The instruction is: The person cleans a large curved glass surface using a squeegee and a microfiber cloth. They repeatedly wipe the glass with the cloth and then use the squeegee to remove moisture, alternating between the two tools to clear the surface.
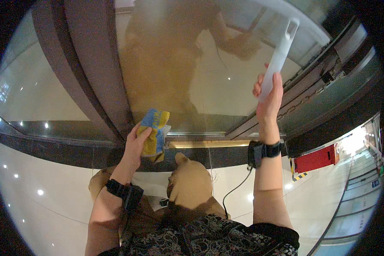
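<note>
My left hand pinches a folded blue-and-yellow cloth in front of the lower part of a glass pane, near the dark door frame. Whether the cloth touches the glass I cannot tell. A small pale edge shows beside the cloth. Further right and higher, my right hand is wrapped around a long whitish bar-like tool with a slot in its far end. Part of the bar is hidden inside the hand. Black straps with small devices sit on both wrists.
A metal chain and a lock hang along the right frame. A red box stands on the glossy tiled floor beside yellow-black striped tape. My bent knee is close to the dark sill. The pane carries reflections.
</note>
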The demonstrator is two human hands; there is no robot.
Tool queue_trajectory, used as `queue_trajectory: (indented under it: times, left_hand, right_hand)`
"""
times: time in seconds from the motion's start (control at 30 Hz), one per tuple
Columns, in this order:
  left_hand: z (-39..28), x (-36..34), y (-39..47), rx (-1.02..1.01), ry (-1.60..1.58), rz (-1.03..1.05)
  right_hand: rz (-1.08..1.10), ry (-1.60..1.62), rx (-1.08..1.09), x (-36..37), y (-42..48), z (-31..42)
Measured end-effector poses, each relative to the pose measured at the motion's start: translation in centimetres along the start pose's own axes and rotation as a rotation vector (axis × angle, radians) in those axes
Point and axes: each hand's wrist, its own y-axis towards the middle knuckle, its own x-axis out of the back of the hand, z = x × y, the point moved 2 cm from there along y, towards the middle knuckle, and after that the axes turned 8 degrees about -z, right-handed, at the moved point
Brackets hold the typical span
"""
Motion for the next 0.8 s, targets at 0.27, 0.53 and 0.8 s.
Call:
queue_trajectory:
  times: [0.27, 0.53, 0.8]
  left_hand:
    - [-0.4, -0.1, -0.5, 0.003, 0.050, -0.023]
    - [0.2, -0.8, -0.4, 0.017, 0.098, -0.016]
    - [0.5, -0.9, -0.1, 0.037, 0.114, -0.030]
  right_hand:
    - [-0.035, -0.044, -0.132, 2.8, -7.2, -13.1]
    - [-0.099, -0.155, -0.594, 9.6, -21.3, -21.0]
    - [-0.143, 0.043, -0.265, 8.5, -6.1, -9.6]
